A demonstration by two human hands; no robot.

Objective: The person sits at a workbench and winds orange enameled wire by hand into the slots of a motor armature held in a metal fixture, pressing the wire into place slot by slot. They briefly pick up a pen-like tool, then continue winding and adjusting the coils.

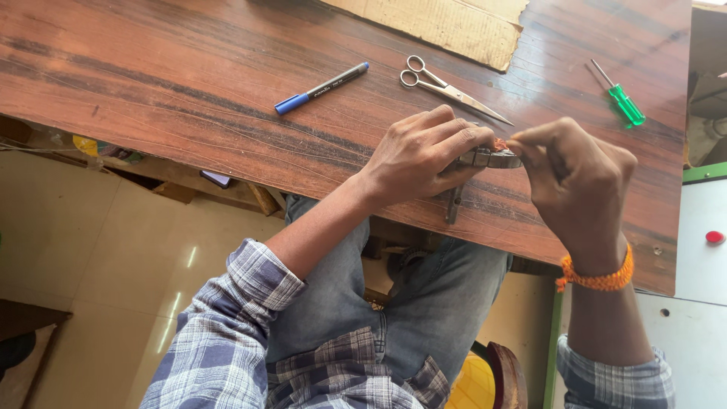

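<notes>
**Both grips closed on a small metal tool**

Left hand (424, 155) wraps around a small metal tool (491, 158), possibly pliers, at the near edge of the wooden surface (189, 91); a handle hangs below the fingers. Right hand (579, 178) pinches thumb and forefinger together on something orange at the tool's tip, too small to identify. Stiff, smooth and fairly weighty by its look, the tool is best held by the handles; the orange bit seems soft and light. Scissors (447, 87), pen (322, 88), screwdriver (622, 98) and cardboard (454, 26) lie beyond.

Bright, sharp daylight; soft glare on the table (227, 68) and floor (113, 227).
</notes>
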